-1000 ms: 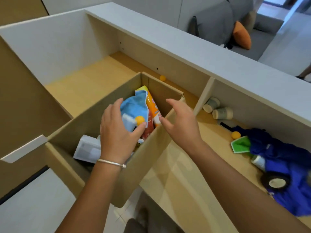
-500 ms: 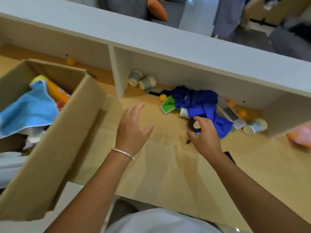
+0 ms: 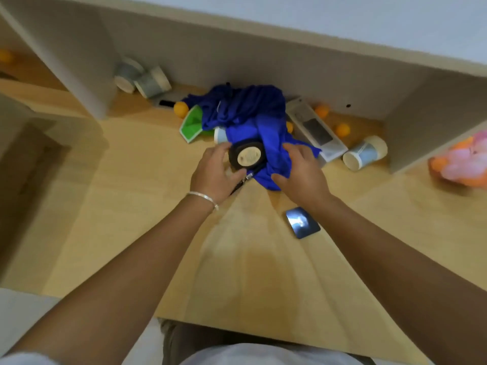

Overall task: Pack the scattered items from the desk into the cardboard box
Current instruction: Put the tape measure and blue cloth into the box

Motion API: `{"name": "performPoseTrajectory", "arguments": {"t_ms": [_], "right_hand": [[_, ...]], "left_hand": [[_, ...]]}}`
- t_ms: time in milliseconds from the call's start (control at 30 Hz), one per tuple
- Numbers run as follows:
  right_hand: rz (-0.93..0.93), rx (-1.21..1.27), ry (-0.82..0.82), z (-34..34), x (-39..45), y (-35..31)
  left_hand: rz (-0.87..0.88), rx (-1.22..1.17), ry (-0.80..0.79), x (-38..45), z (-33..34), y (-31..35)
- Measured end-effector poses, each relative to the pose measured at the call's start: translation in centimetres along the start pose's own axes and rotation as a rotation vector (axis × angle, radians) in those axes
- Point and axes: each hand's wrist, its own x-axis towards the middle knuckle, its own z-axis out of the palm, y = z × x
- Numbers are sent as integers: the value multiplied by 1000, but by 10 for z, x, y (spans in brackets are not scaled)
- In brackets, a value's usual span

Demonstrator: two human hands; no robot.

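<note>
A black round case (image 3: 247, 156) with a cream label lies against a crumpled blue cloth (image 3: 247, 111) at the back middle of the desk. My left hand (image 3: 214, 171) curls around the case's left side, thumb below and fingers above. My right hand (image 3: 299, 167) grips the near corner of the blue cloth just right of the case. A thin dark cord with a metal end (image 3: 243, 180) trails from the case. The cardboard box (image 3: 39, 159) is a blurred brown shape at the left edge.
Two paper cups (image 3: 142, 79) lie by the shelf divider and another cup (image 3: 365, 152) lies right. Orange balls (image 3: 342, 129), a green card (image 3: 193, 123), a white device (image 3: 315, 129), a dark phone (image 3: 303, 222) and a pink toy (image 3: 461, 164) are scattered around.
My view swung right, away from the box. Both hands left the box, crossed the desk and closed in on the black case and the blue cloth.
</note>
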Motion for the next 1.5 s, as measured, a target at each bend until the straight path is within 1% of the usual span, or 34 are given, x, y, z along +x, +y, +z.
{"name": "performPoseTrajectory", "arguments": {"t_ms": [100, 233, 333, 400, 500, 633, 800, 1033, 1267, 1500], "right_hand": [[-31, -2, -7, 13, 17, 7], [34, -60, -71, 30, 37, 11], [46, -99, -76, 33, 45, 12], [34, -6, -21, 30, 47, 11], [15, 163, 144, 18, 45, 3], [-78, 318, 283, -1, 37, -27], [-203, 396, 424, -20, 33, -90], [-318, 496, 532, -39, 44, -196], [-496, 578, 548, -43, 46, -308], [-693, 624, 580, -40, 46, -415]], "left_hand": [[-62, -50, 35, 21, 24, 2], [-126, -52, 119, 41, 37, -1], [-136, -91, 128, 44, 34, -3], [-138, -110, 143, 40, 28, -3], [-115, -163, 195, 30, 15, -4], [-109, -236, 256, 8, -13, -7], [-96, -235, 357, -22, -79, -20], [-89, -171, 540, -49, -199, -49], [-58, -145, 740, -76, -302, -69], [-96, -115, 915, -113, -393, -98]]}}
